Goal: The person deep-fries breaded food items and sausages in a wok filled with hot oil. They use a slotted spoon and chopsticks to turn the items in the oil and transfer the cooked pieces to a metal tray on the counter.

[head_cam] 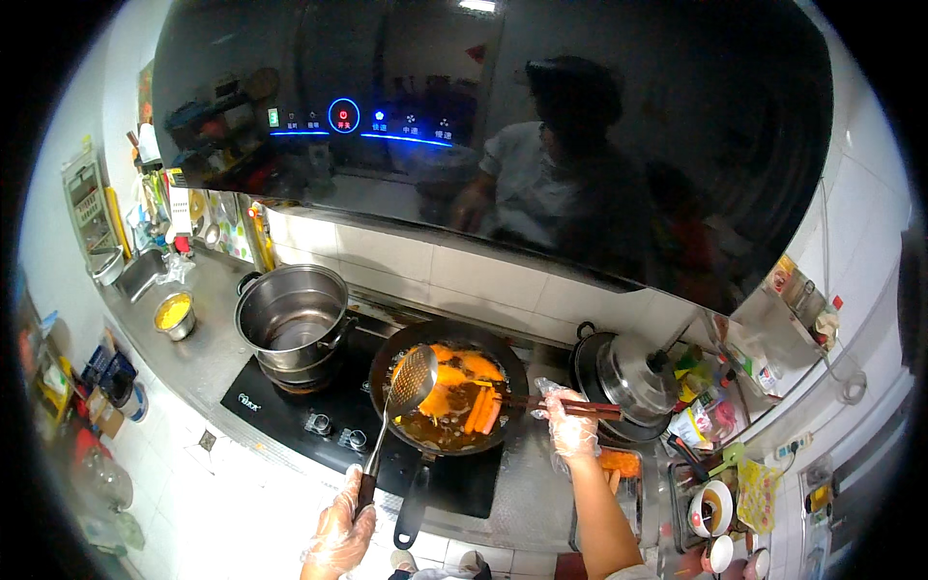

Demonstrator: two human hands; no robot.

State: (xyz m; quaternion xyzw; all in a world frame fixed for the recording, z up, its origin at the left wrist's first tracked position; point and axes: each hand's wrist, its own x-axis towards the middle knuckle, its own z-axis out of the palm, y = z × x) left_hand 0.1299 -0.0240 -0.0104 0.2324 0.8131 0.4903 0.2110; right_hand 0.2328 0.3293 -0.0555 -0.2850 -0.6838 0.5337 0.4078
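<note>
My left hand [339,525], in a clear plastic glove, grips the dark handle of a perforated skimmer [415,378]. Its bowl hangs over the left part of a dark frying pan [380,362] of bubbling oil. My right hand [567,424], gloved likewise, holds a pair of long dark chopsticks [594,411] whose tips reach the pan's right side. Several orange fried pieces [464,366] float in the oil. Beside the chopstick tips lie a few orange-pink sausage-like sticks [484,413]. The skimmer hides some of the food beneath it. Toward me points the pan's black handle [415,500].
A steel pot [290,304] occupies the left burner of the black glass cooktop [290,417]. Overhead hangs a dark range hood [652,145]. Right are a lidded pan [634,373], a metal tray [631,493] with orange food, and bowls [712,507]. A yellow-filled bowl [174,313] stands left.
</note>
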